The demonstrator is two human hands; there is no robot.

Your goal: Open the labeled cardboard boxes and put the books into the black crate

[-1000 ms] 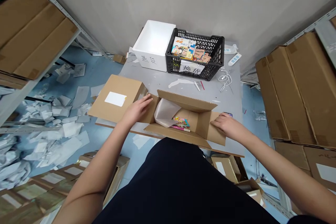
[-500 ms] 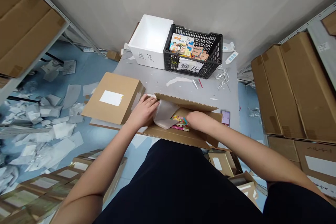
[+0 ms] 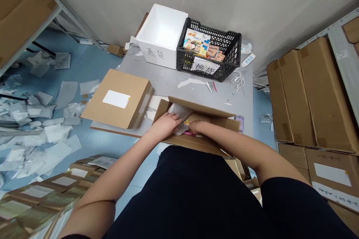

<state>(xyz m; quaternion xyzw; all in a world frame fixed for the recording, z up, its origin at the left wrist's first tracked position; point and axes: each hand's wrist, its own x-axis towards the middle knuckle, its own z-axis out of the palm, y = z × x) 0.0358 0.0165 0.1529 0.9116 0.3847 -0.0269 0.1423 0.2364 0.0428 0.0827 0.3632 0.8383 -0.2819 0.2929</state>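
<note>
brown cardboard flaps of an open carton (image 3: 193, 142) stand up around both hands, which reach in side by side near the near wall. the left hand (image 3: 165, 127) lies flat on white wrapping paper (image 3: 178, 114), its grip wide, not closed on anything. the right hand (image 3: 198, 127) sits just beside it, fingertips at colourful booklets (image 3: 187, 122) low in the carton; whether its grip holds them, i cannot tell. a pink booklet (image 3: 193, 134) shows beneath them.

left of the carton, a taped, closed carton (image 3: 117, 99) lies on the grey surface (image 3: 168, 87). farther back stand a white foam box (image 3: 157, 58) and a black crate (image 3: 209, 30) holding more books (image 3: 193, 40). paper scraps (image 3: 56, 132) litter the blue floor (image 3: 92, 48), and flat cartons (image 3: 308, 93) fill the shelf at right.
</note>
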